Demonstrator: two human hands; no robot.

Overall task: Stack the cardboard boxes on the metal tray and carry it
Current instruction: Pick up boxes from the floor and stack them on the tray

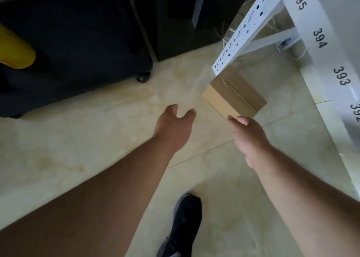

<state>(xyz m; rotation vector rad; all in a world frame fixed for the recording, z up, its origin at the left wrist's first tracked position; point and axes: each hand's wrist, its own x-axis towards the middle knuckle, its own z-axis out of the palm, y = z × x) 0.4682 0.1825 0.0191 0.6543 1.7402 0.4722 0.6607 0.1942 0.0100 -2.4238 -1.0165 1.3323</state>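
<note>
A brown cardboard box [233, 97] sits on the tiled floor under the white perforated rack upright [245, 28]. Both my arms stretch forward toward it. My left hand [173, 126] hangs over the bare floor to the left of the box, fingers relaxed and holding nothing. My right hand [249, 137] is just in front of the box's near corner, fingers extended; I cannot tell whether the fingertips touch the cardboard. No metal tray is in view.
A white shelf edge [331, 65] with numbers 392 to 395 runs down the right side. A black wheeled cabinet [78, 42] fills the upper left, with a yellow object [13, 48] at its left. My black shoe [183, 225] stands on the floor below.
</note>
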